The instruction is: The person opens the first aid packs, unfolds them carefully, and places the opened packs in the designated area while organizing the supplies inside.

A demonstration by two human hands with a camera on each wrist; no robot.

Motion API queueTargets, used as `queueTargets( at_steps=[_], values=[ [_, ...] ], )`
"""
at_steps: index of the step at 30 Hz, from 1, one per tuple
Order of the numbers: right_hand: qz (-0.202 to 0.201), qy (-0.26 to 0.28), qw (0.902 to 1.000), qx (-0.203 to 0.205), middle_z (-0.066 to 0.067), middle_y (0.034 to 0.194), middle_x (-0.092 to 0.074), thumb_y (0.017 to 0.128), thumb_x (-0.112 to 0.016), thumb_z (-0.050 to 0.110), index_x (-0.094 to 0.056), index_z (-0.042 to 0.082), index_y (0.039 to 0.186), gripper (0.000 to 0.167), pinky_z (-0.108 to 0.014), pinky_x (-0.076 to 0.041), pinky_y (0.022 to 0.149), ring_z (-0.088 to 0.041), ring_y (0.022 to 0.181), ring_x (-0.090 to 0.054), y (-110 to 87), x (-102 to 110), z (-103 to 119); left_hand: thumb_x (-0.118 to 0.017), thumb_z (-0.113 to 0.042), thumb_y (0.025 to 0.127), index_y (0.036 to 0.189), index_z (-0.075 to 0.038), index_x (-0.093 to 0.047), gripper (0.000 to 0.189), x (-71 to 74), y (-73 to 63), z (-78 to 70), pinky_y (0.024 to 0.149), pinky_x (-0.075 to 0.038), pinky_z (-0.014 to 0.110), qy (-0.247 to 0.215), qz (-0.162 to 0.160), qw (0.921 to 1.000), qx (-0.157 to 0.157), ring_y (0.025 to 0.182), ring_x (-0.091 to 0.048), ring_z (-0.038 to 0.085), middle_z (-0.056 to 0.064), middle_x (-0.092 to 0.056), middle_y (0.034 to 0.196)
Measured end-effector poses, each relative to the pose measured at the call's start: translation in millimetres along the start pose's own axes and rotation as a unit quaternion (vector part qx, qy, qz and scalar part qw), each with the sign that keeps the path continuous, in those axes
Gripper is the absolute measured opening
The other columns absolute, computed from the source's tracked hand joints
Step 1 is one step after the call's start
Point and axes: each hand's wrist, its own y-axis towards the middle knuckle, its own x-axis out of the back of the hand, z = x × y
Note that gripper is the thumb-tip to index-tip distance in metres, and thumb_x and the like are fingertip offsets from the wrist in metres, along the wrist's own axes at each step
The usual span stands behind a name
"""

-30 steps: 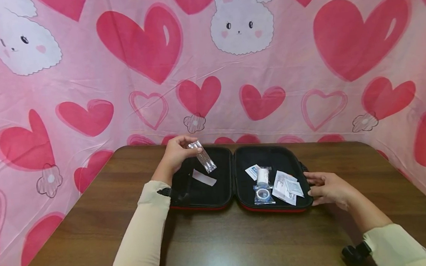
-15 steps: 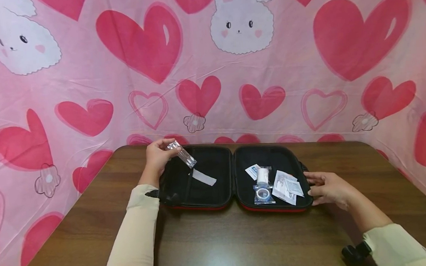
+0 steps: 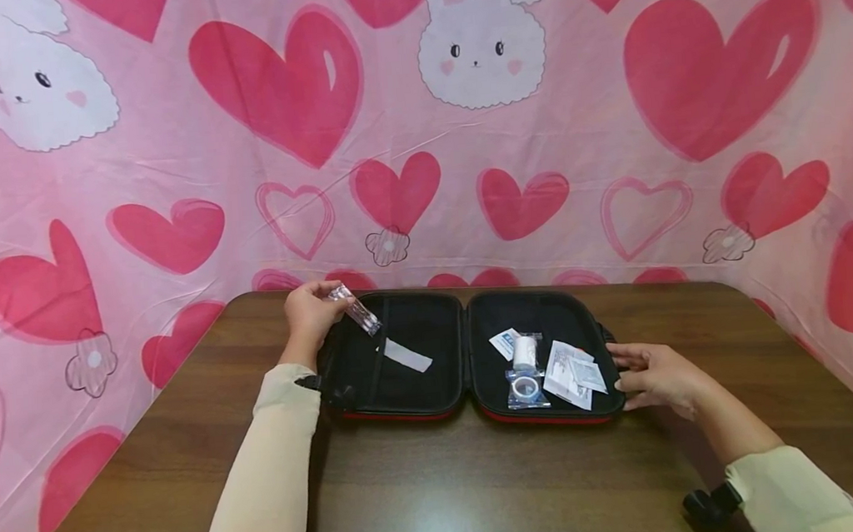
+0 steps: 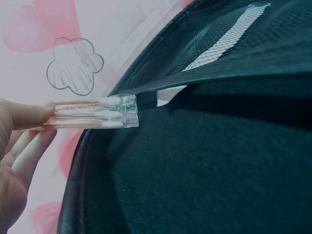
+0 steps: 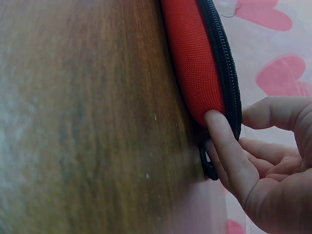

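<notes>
My left hand (image 3: 310,315) pinches a clear packet of cotton swabs (image 4: 95,113) by one end. The packet's other end is right at the edge of the mesh pocket (image 4: 229,63) in the left half of an unfolded black-lined case (image 3: 431,320). A white strip (image 3: 408,355) shows partly behind that mesh. At the case's right end, my right hand (image 3: 661,379) holds the edge, its fingers on both the red shell (image 5: 192,63) and the zipper (image 5: 229,73) side.
In the case's right half lie a wrapped white roll (image 3: 525,352), a tape roll (image 3: 526,387) in a blue packet, a small packet (image 3: 504,343) and flat white packets (image 3: 566,376). Behind the wooden table (image 3: 444,490) hangs a pink heart-patterned cloth (image 3: 397,84).
My left hand has moved left with the swab packet, from over the middle of the case's left half to its far left edge. The right hand has stayed in place.
</notes>
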Motion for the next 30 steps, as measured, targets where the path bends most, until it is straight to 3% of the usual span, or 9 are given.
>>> queueTargets(
  at_steps=[7, 14, 18, 22, 30],
  values=[
    [-0.003, 0.001, 1.0000, 0.000, -0.044, 0.141, -0.029, 0.086, -0.060, -0.010, -0.019, -0.016, 0.147, 0.073, -0.045, -0.058, 0.074, -0.025, 0.092, -0.059, -0.2, 0, 0, -0.085, -0.015, 0.076, 0.109, -0.001, -0.072, 0.038, -2.5, 3.8, -5.2, 0.069, -0.056, 0.025, 0.049, -0.019, 0.9985, -0.015, 0.089, -0.057, 0.024, 0.017, -0.067, 0.107],
    [0.006, 0.006, 0.9999, 0.010, -0.044, 0.140, -0.030, 0.086, -0.060, -0.011, -0.018, -0.018, 0.146, 0.073, -0.045, -0.058, 0.074, -0.025, 0.093, -0.059, 1.1, -1, -3, -0.086, -0.015, 0.074, 0.104, 0.003, -0.071, 0.037, -4.9, 5.0, 0.3, 0.056, -0.054, 0.021, 0.101, -0.036, 0.9941, -0.011, 0.080, -0.060, 0.027, 0.020, -0.068, 0.098],
    [0.006, 0.007, 0.9999, 0.008, -0.044, 0.141, -0.030, 0.086, -0.059, -0.012, -0.018, -0.017, 0.146, 0.074, -0.045, -0.058, 0.073, -0.025, 0.092, -0.060, 1.8, -1, -3, -0.086, -0.014, 0.075, 0.105, 0.002, -0.070, 0.038, 1.6, 5.7, 3.3, 0.059, -0.057, 0.025, 0.115, -0.027, 0.9930, 0.000, 0.085, -0.062, 0.029, 0.020, -0.066, 0.101],
    [0.007, 0.003, 0.9999, 0.007, -0.044, 0.141, -0.029, 0.086, -0.059, -0.012, -0.017, -0.018, 0.146, 0.074, -0.045, -0.058, 0.073, -0.025, 0.092, -0.060, 1.5, 0, -3, -0.086, -0.017, 0.075, 0.105, 0.001, -0.070, 0.038, 5.2, 6.7, 5.2, 0.064, -0.057, 0.026, 0.141, -0.017, 0.9898, -0.010, 0.091, -0.060, 0.028, 0.020, -0.068, 0.102],
    [0.003, -0.006, 1.0000, 0.003, -0.044, 0.141, -0.030, 0.086, -0.060, -0.010, -0.019, -0.017, 0.146, 0.073, -0.044, -0.058, 0.073, -0.025, 0.093, -0.059, 1.3, 1, -3, -0.082, -0.018, 0.079, 0.111, 0.002, -0.068, 0.040, -6.7, 6.2, 4.2, 0.082, -0.056, 0.037, 0.105, 0.007, 0.9940, 0.030, 0.101, -0.055, 0.032, 0.022, -0.062, 0.110]
  ],
)
